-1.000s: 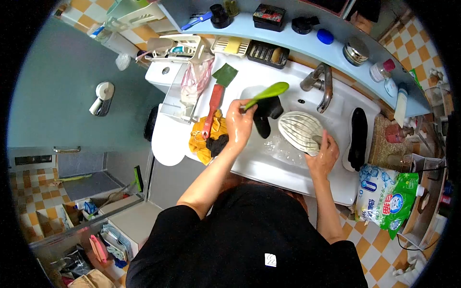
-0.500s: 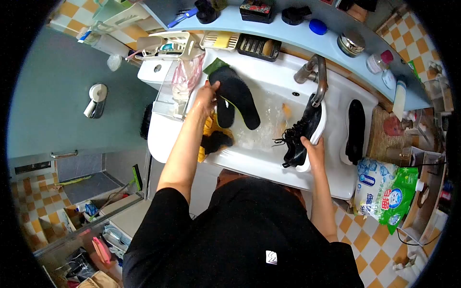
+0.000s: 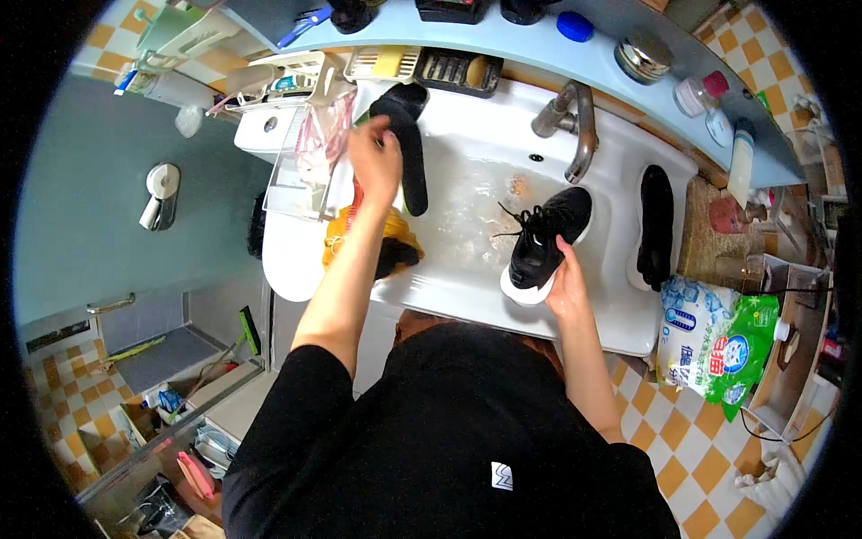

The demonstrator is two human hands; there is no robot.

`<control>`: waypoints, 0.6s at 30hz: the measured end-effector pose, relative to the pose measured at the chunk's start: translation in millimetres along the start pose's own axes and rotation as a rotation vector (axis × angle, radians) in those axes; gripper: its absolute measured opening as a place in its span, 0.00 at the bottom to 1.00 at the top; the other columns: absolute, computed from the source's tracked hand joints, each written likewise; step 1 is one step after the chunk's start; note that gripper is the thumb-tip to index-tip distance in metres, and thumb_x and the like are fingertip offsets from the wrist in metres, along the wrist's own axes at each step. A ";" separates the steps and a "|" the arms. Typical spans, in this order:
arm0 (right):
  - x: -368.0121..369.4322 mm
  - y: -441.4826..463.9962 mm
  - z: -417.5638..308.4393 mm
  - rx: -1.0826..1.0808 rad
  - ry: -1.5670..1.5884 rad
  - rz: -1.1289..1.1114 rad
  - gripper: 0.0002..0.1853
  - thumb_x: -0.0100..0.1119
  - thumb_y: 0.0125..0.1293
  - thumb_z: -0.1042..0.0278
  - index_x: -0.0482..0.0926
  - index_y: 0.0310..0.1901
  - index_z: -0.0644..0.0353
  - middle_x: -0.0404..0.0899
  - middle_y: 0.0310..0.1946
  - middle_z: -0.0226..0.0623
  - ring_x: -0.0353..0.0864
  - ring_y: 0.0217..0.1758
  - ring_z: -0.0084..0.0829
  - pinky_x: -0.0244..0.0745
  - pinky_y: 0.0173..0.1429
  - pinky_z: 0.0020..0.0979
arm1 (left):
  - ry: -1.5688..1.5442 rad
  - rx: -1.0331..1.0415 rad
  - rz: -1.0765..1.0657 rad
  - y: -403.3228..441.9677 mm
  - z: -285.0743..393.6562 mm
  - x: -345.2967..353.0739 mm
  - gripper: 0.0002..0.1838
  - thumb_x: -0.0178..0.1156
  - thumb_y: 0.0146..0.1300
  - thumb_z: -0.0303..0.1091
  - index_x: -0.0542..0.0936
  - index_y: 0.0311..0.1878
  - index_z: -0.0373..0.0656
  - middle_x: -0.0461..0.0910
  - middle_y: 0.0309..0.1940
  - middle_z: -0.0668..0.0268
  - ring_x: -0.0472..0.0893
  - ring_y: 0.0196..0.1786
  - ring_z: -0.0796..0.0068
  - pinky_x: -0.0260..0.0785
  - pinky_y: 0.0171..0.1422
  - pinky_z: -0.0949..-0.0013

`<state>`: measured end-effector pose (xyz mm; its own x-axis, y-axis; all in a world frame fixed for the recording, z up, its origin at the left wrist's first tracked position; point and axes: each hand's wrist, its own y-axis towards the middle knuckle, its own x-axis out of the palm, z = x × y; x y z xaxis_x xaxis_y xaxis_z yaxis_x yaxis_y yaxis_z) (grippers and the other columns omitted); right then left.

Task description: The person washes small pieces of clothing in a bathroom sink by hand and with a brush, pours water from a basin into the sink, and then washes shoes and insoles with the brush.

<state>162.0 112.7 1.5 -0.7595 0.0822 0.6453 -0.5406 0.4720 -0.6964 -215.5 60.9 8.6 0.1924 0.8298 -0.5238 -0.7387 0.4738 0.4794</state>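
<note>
My right hand [image 3: 566, 280] grips a black lace-up sneaker [image 3: 549, 235] with a white sole by its side, over the sink basin. The laces hang loose toward the left. My left hand [image 3: 375, 163] is at the sink's left rim, its fingers loosely bent and apart, right beside a black insole [image 3: 410, 166]. A second black insole [image 3: 406, 94] lies partly under the first. Below my left hand are a red handle-like thing [image 3: 357, 194], partly hidden by the wrist, and a yellow cloth [image 3: 339, 235] with something dark on it.
Shallow cloudy water lies in the white sink [image 3: 431, 292]. A metal faucet [image 3: 582, 135] arches over its back. Another black shoe [image 3: 655, 225] rests on the right ledge, near a detergent bag [image 3: 727, 346]. Soap trays [image 3: 458, 72] and a shelf [image 3: 503, 31] line the back.
The insole that my left hand held now lies at the sink's left rim, out of its fingers. My right hand has turned the sneaker and brought it away from the faucet.
</note>
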 end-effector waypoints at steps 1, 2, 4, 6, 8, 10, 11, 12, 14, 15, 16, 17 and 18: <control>-0.3 -0.4 -0.4 -0.006 -0.005 0.012 0.26 0.63 0.69 0.54 0.76 0.61 0.62 0.82 0.57 0.41 0.82 0.60 0.40 0.72 0.71 0.44 | -0.055 0.074 -0.051 -21.1 15.8 -3.7 0.09 0.62 0.59 0.22 0.83 0.44 0.40 0.82 0.40 0.56 0.80 0.45 0.57 0.71 0.53 0.58; -0.1 0.2 -0.9 -0.011 -0.010 0.019 0.26 0.64 0.69 0.54 0.76 0.61 0.62 0.83 0.57 0.41 0.82 0.60 0.40 0.72 0.71 0.44 | -0.068 0.115 -0.118 -43.2 18.5 -5.7 0.09 0.62 0.61 0.22 0.82 0.45 0.38 0.82 0.41 0.55 0.82 0.45 0.56 0.73 0.53 0.59; -10.2 3.8 -2.2 -0.067 -0.038 0.070 0.28 0.67 0.67 0.55 0.75 0.63 0.62 0.81 0.59 0.40 0.80 0.62 0.39 0.70 0.72 0.42 | -0.173 -0.153 -0.319 -92.8 33.7 -16.7 0.08 0.60 0.64 0.23 0.82 0.46 0.36 0.82 0.41 0.52 0.83 0.44 0.55 0.75 0.51 0.61; -19.9 9.2 -4.7 -0.112 -0.094 0.127 0.27 0.67 0.67 0.56 0.76 0.62 0.63 0.82 0.58 0.38 0.80 0.61 0.38 0.71 0.71 0.41 | -0.189 -0.218 -0.459 -122.0 53.3 -36.6 0.11 0.61 0.60 0.21 0.81 0.47 0.37 0.80 0.43 0.54 0.82 0.46 0.54 0.74 0.53 0.59; -31.6 8.3 -11.4 -0.246 -0.321 0.252 0.36 0.74 0.61 0.57 0.71 0.68 0.59 0.76 0.64 0.42 0.74 0.67 0.42 0.63 0.76 0.42 | -0.002 -0.021 -0.349 -129.9 67.9 -63.1 0.13 0.61 0.57 0.21 0.81 0.47 0.39 0.79 0.46 0.54 0.80 0.50 0.52 0.72 0.56 0.56; -36.3 6.4 -23.3 -0.388 -0.544 0.247 0.38 0.75 0.58 0.55 0.71 0.68 0.60 0.74 0.65 0.43 0.73 0.67 0.40 0.66 0.72 0.43 | 0.171 0.186 -0.165 -114.7 52.2 -87.4 0.14 0.61 0.56 0.21 0.80 0.47 0.40 0.79 0.47 0.54 0.77 0.52 0.50 0.70 0.58 0.52; -41.0 10.2 -31.6 -0.431 -0.849 0.391 0.39 0.75 0.55 0.55 0.71 0.67 0.59 0.74 0.64 0.43 0.74 0.65 0.41 0.68 0.70 0.43 | 0.348 0.229 -0.089 -103.7 43.6 -97.9 0.14 0.62 0.56 0.21 0.80 0.47 0.39 0.79 0.47 0.53 0.77 0.50 0.48 0.69 0.56 0.50; -46.2 15.2 -41.8 -0.472 -1.154 0.537 0.40 0.76 0.53 0.55 0.72 0.67 0.59 0.74 0.62 0.44 0.74 0.64 0.41 0.70 0.67 0.43 | 0.455 0.195 -0.083 -91.0 37.2 -108.2 0.14 0.62 0.58 0.25 0.80 0.49 0.38 0.79 0.48 0.52 0.77 0.50 0.49 0.69 0.54 0.51; -52.0 30.7 -47.4 -0.631 -1.694 0.701 0.37 0.75 0.51 0.56 0.74 0.64 0.55 0.75 0.57 0.47 0.75 0.62 0.47 0.72 0.65 0.44 | 0.596 0.110 -0.195 -78.3 8.5 -115.9 0.16 0.63 0.61 0.31 0.81 0.51 0.39 0.81 0.45 0.52 0.79 0.48 0.49 0.72 0.52 0.52; -40.7 27.2 -48.4 -0.682 -1.776 0.695 0.36 0.75 0.51 0.56 0.74 0.63 0.54 0.75 0.56 0.48 0.74 0.61 0.49 0.72 0.65 0.45 | 0.655 0.077 -0.275 -74.0 1.2 -114.1 0.16 0.64 0.61 0.32 0.81 0.52 0.40 0.81 0.43 0.52 0.80 0.47 0.49 0.73 0.51 0.51; -29.3 23.6 -48.5 -0.734 -1.858 0.692 0.35 0.74 0.51 0.57 0.75 0.62 0.52 0.75 0.54 0.49 0.74 0.61 0.50 0.72 0.65 0.46 | 0.710 0.044 -0.356 -70.7 -3.9 -110.5 0.17 0.64 0.61 0.34 0.82 0.52 0.40 0.82 0.42 0.52 0.80 0.46 0.49 0.73 0.50 0.51; -18.7 23.9 -46.5 -0.735 -1.914 0.686 0.35 0.74 0.50 0.60 0.75 0.61 0.62 0.75 0.57 0.52 0.73 0.62 0.51 0.70 0.67 0.44 | 0.762 0.013 -0.440 -67.7 -10.0 -106.1 0.17 0.64 0.61 0.36 0.82 0.52 0.40 0.83 0.40 0.53 0.81 0.45 0.48 0.74 0.49 0.51; -35.5 38.3 -42.7 -0.754 -1.956 0.639 0.37 0.75 0.52 0.60 0.72 0.63 0.61 0.74 0.58 0.53 0.73 0.63 0.52 0.70 0.67 0.45 | 0.759 0.024 -0.421 -65.6 -23.0 -101.3 0.17 0.64 0.61 0.37 0.83 0.52 0.40 0.83 0.39 0.53 0.81 0.44 0.48 0.74 0.49 0.50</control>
<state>183.7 165.3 -34.6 -0.2966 -0.1895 -0.9360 -0.3055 0.9474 -0.0950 -201.3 -61.0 14.0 -0.0423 0.1669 -0.9851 -0.6876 0.7105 0.1499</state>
